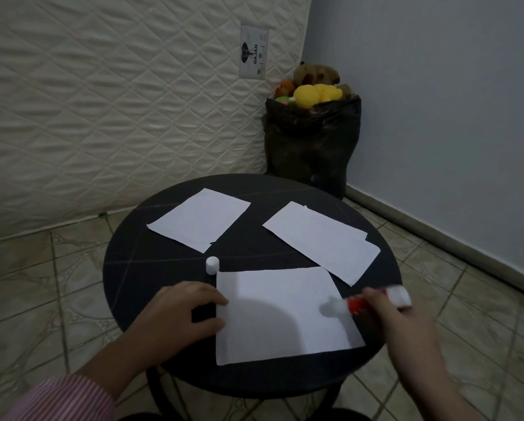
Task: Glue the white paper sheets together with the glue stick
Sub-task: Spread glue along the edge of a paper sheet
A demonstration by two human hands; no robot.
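Note:
A white paper sheet (280,314) lies on the near part of the round black table (151,268). My left hand (180,314) presses its left edge with the fingertips. At the sheet's right edge my right hand (397,320) holds a red and white glue stick (376,300), blurred by motion, with its tip on the paper. The glue stick's white cap (212,264) stands just beyond the sheet's far left corner. Another white sheet (200,220) lies at the far left. At the far right are two overlapping sheets (324,241).
A quilted mattress (118,101) leans upright behind the table. A black bag of stuffed toys (312,138) stands in the corner beside a grey wall. Tiled floor surrounds the table.

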